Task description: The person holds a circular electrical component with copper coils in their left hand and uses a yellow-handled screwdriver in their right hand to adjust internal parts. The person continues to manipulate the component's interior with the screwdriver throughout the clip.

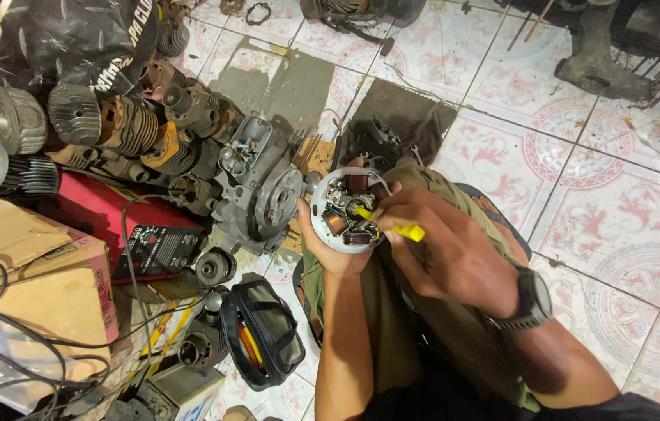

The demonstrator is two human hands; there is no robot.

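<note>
Item: round stator plate [343, 210], pale metal rim, copper-wound coils inside. Location: held above the person's lap, open face up toward the camera, just right of the grey engine casing [261, 195] on the floor.

Left hand [330, 253]: under and behind the plate; fingers curl up around its lower-left rim, clamped on it, thumb at the left edge.

Right hand [447, 249]: closed around a yellow-handled screwdriver [392, 226]; fingers together on the handle, wrapped tight. The tool's long axis runs from lower right to upper left, the yellow handle showing at the knuckles and the tip end reaching into the middle of the plate among the coils. Exact contact point of the tip cannot be told. A dark wristwatch [531, 300] sits on this wrist.

Surroundings: patterned tile floor [603, 179]; a heap of finned engine cylinders [135, 129] at upper left; a red case [104, 210] below them; a cardboard box [41, 273] with black cables at left; a black mesh bag [263, 331] near the left forearm; olive trousers [423, 312] beneath both hands
</note>
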